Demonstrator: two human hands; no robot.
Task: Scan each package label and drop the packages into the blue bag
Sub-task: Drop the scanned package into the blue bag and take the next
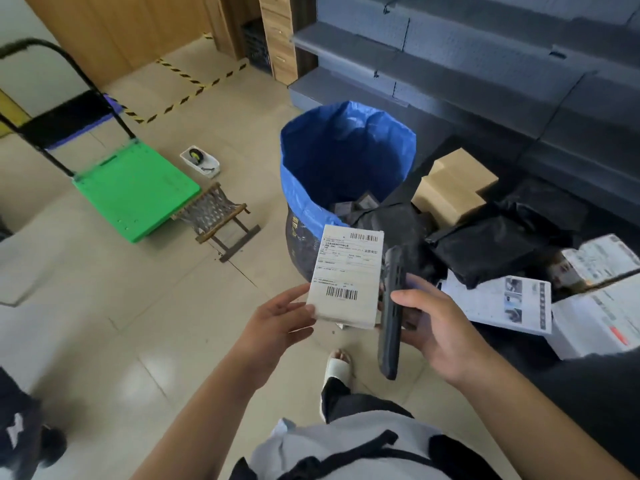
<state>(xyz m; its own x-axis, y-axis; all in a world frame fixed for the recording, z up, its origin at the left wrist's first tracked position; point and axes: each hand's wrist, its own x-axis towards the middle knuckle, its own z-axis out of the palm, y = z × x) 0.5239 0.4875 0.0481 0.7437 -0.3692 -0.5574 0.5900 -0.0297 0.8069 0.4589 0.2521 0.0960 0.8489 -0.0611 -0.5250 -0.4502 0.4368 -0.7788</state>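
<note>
Head view: left hand (277, 318) pinches white box (346, 277) by its lower left edge, label up, at 6 o'clock of the blue bag (346, 157). Right hand (436, 327) grips black scanner (391, 313), edge-on, touching the box's 3 o'clock side. Black parcels (498, 240) and cartons (450, 188) lie at the bag's 3 to 4 o'clock.

Place: parcel sorting room or stockroom.
Evidence: grey shelving (467, 64), green platform trolley (135, 192), hazard-taped floor (180, 72), piled parcels (502, 237).
</note>
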